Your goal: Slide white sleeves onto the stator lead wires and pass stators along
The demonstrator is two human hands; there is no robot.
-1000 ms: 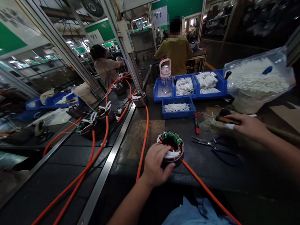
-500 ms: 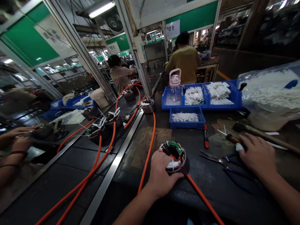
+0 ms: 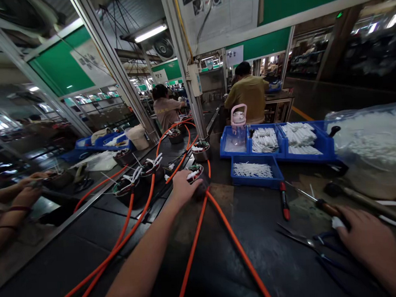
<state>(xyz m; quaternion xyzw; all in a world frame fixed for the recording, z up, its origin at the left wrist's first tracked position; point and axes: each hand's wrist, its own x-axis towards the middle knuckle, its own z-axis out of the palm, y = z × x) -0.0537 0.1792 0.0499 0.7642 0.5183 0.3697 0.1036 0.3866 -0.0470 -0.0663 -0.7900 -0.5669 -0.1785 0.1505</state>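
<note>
Your left hand [image 3: 184,190], fingers curled round the wired ring [image 3: 196,172], has carried it forward, left of the small blue tray [image 3: 257,182], seemingly out of your working spot. Your half-curled right hand [image 3: 368,229] lies right of that tray, at the screwdriver [image 3: 328,208]; I cannot tell whether it grips.

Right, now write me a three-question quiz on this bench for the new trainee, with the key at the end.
1. What is the person's left hand holding?
2. True or false: the pink-handled bottle stands in a blue bin.
3. Which lies nearer the right hand: the pliers or the red-and-black marker?

Key:
1. A round dark part.
2. True.
3. The pliers.
</note>
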